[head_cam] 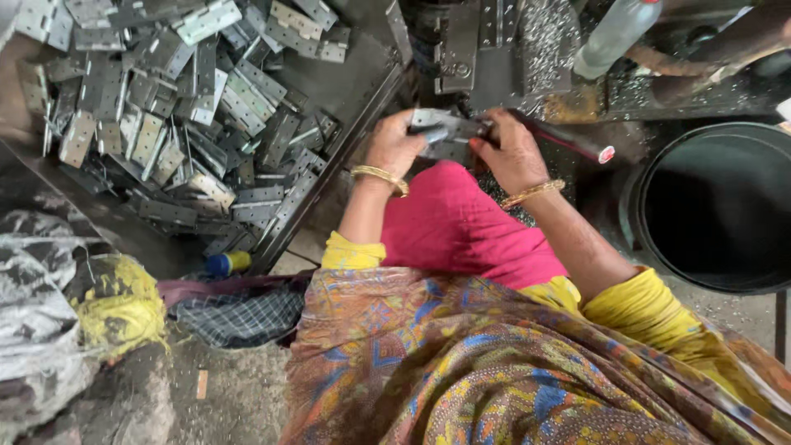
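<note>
My left hand [394,145] and my right hand [512,150] both grip one flat grey metal hinge [443,128], held level above my pink-clad knee and close to a dark metal machine [474,49]. The left hand holds its left end, the right hand pinches its right end. A dark rod with a red-and-white tip [568,140] runs out to the right from beside my right hand. Gold bangles sit on both wrists.
A big heap of similar metal hinges [177,107] fills a dark tray at the upper left. A black round drum [717,206] stands at the right. A clear plastic bottle [614,33] lies at the top. Rags, a checked cloth [239,317] and a small blue-yellow cylinder [228,263] lie at the left.
</note>
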